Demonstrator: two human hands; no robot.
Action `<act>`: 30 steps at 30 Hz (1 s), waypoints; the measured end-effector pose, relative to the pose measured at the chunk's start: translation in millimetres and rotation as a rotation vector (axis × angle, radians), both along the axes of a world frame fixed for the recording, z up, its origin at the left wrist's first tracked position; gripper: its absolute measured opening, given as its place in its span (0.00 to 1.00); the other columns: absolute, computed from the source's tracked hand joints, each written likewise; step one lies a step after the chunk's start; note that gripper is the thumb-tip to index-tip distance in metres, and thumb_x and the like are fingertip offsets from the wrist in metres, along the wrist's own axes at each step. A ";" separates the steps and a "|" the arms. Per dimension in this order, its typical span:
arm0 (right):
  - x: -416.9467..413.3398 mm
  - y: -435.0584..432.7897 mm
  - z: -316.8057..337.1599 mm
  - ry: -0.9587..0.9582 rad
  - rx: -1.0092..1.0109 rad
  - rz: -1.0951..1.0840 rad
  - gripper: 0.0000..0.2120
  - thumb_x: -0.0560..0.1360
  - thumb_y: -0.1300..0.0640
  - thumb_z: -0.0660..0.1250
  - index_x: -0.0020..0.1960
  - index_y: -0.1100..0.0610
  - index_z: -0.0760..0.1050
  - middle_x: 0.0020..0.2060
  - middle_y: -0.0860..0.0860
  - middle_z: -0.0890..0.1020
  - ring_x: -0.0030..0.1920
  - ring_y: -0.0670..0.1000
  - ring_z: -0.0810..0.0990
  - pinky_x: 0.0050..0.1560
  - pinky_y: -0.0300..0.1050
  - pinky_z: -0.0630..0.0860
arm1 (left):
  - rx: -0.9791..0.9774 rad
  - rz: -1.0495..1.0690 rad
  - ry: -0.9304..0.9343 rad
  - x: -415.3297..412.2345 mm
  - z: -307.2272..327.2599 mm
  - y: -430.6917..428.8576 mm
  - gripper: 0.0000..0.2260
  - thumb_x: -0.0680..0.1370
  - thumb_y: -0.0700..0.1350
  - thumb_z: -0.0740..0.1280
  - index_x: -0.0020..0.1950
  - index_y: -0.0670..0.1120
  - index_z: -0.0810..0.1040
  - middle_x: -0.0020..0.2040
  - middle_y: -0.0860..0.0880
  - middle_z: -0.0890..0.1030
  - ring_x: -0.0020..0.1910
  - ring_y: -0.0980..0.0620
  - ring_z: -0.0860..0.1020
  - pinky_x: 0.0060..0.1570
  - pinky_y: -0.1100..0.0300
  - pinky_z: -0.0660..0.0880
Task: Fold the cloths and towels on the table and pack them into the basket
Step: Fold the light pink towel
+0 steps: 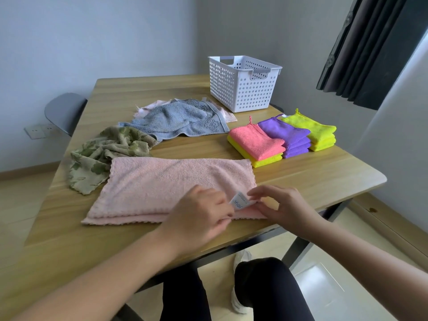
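A pink towel (162, 186), folded once lengthwise, lies flat near the table's front edge. My left hand (199, 212) pinches its near right corner. My right hand (282, 205) holds the same corner beside a white label (239, 201). A crumpled green leaf-print towel (104, 156) lies at the left. Behind it, a rumpled grey-blue towel (180, 119) rests on another pink cloth (152, 106). Folded small cloths stand at the right: pink on yellow (257, 142), a purple stack (289, 135) and a yellow-green stack (315, 133). The white perforated basket (243, 89) stands at the back right.
The wooden table (312, 177) has a rounded right corner close to the cloth stacks. A grey chair (64, 112) stands at the table's far left. Dark curtains (366, 49) hang at the right. My legs (266, 290) show under the front edge.
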State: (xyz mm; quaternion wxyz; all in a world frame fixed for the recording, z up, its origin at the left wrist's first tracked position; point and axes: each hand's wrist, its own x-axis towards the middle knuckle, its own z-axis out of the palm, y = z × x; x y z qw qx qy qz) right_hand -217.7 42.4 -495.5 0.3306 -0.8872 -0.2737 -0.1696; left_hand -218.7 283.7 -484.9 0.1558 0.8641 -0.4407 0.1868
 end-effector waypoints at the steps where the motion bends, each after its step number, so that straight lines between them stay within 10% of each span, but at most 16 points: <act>1: -0.9 -1.9 -1.2 0.019 -0.009 0.004 0.09 0.73 0.53 0.67 0.51 0.52 0.80 0.44 0.43 0.83 0.44 0.38 0.79 0.47 0.32 0.74 | 0.015 -0.003 -0.010 1.2 -0.9 -10.4 0.06 0.73 0.50 0.66 0.43 0.50 0.80 0.38 0.56 0.76 0.37 0.57 0.74 0.41 0.60 0.70; 17: -7.1 -17.7 -10.5 0.110 0.191 -0.009 0.10 0.71 0.63 0.72 0.49 0.52 0.78 0.40 0.41 0.83 0.45 0.39 0.82 0.44 0.28 0.73 | -0.088 0.074 -0.127 9.6 -9.6 -45.4 0.03 0.73 0.40 0.65 0.39 0.44 0.74 0.45 0.49 0.78 0.43 0.50 0.76 0.43 0.56 0.72; 22: -7.1 -7.6 -5.7 0.192 0.315 -0.027 0.09 0.72 0.61 0.72 0.50 0.52 0.78 0.39 0.44 0.83 0.44 0.42 0.82 0.45 0.28 0.72 | -0.117 0.161 -0.130 11.9 -8.1 -52.6 0.07 0.74 0.40 0.65 0.37 0.45 0.73 0.33 0.52 0.73 0.35 0.51 0.72 0.38 0.54 0.70; 30: -4.0 -13.4 -3.0 0.219 0.206 -0.054 0.18 0.70 0.55 0.75 0.57 0.44 0.75 0.45 0.37 0.80 0.50 0.39 0.80 0.50 0.30 0.73 | -0.301 0.213 0.043 18.6 -3.9 -53.1 0.06 0.73 0.41 0.68 0.49 0.46 0.77 0.38 0.59 0.76 0.38 0.58 0.72 0.37 0.63 0.71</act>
